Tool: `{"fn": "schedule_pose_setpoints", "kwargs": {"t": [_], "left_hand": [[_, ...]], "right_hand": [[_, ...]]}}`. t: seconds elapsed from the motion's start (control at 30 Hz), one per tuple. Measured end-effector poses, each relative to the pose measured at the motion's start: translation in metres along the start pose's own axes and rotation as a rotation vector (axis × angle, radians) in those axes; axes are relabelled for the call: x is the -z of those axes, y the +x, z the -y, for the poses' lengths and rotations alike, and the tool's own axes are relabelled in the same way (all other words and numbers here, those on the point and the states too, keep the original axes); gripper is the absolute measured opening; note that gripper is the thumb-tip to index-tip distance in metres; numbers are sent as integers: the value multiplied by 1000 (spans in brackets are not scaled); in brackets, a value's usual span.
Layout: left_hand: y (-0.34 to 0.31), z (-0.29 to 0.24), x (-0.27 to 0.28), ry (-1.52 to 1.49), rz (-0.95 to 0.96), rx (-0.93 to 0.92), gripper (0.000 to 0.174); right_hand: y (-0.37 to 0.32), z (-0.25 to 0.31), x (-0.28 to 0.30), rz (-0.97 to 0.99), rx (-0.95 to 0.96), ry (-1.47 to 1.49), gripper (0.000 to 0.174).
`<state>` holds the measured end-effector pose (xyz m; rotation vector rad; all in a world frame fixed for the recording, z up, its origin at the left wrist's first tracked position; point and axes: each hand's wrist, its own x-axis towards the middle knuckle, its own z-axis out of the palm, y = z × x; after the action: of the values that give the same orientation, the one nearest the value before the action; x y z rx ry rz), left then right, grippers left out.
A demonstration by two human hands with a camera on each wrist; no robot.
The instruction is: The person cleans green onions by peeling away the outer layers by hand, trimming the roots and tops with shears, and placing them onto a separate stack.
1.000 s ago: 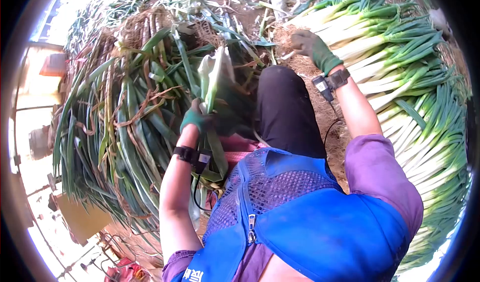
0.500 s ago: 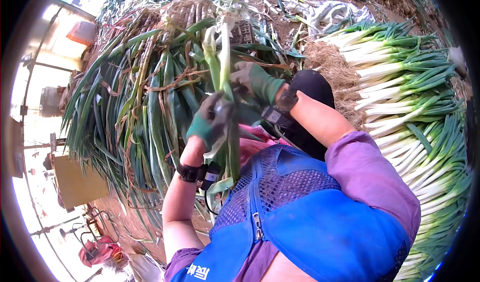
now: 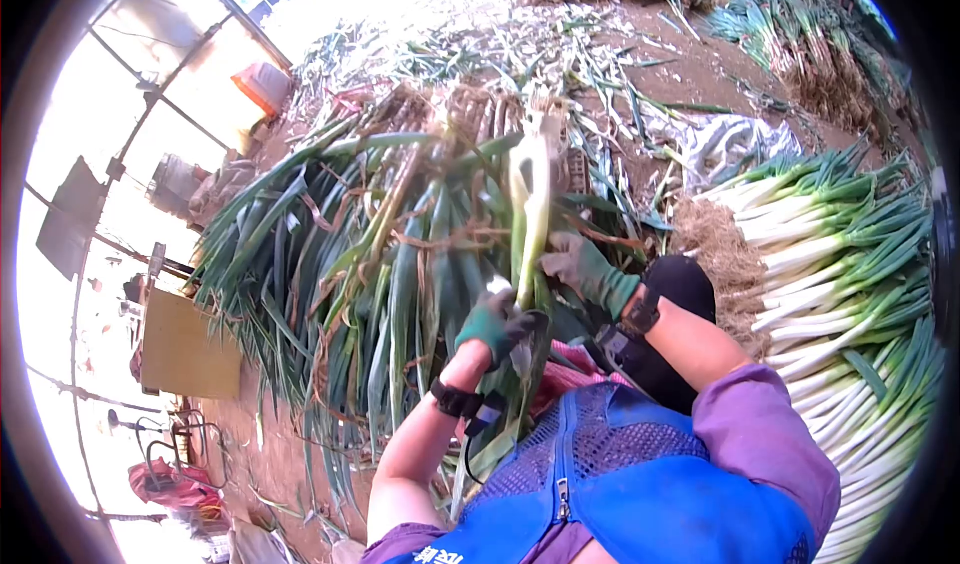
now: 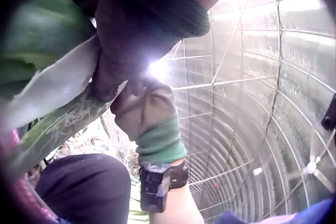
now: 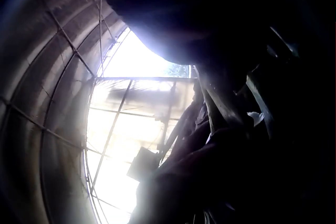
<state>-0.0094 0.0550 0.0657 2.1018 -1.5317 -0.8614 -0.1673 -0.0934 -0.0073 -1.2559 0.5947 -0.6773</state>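
Note:
In the head view my gloved left hand (image 3: 497,329) grips a large green onion (image 3: 537,214) by its green part, its white stalk and roots pointing up. A second pale strip (image 3: 518,189) stands along the stalk's left side. My gloved right hand (image 3: 585,269) is just above and right of the left, its curled fingers pinching the stalk's side. In the left wrist view a broad pale leaf (image 4: 58,79) runs from under the left fingers, and the right hand (image 4: 149,108) is close behind. The right wrist view is mostly dark.
A heap of untrimmed green onions (image 3: 350,234) with dry leaves lies at the left. Clean white-stalked onions (image 3: 820,274) are stacked at the right, beside a tangle of roots (image 3: 715,254). Leaf scraps (image 3: 470,49) litter the ground. My bent knee (image 3: 690,294) is close to the right hand.
My right hand has come from the roots at the right to the onion's stalk. The left hand keeps its grip on the onion. The head view has shifted, showing more ground at the back.

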Motion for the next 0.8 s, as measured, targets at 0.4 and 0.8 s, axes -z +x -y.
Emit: {"fn": "schedule_pose_setpoints", "kwargs": {"t": [0.4, 0.8], "left_hand": [[5, 8, 8, -597, 162, 41, 49], [-37, 17, 45, -1131, 612, -17, 43]], "right_hand": [[-5, 42, 7, -39, -27, -10, 40], [16, 123, 106, 220, 410, 481, 75]]}}
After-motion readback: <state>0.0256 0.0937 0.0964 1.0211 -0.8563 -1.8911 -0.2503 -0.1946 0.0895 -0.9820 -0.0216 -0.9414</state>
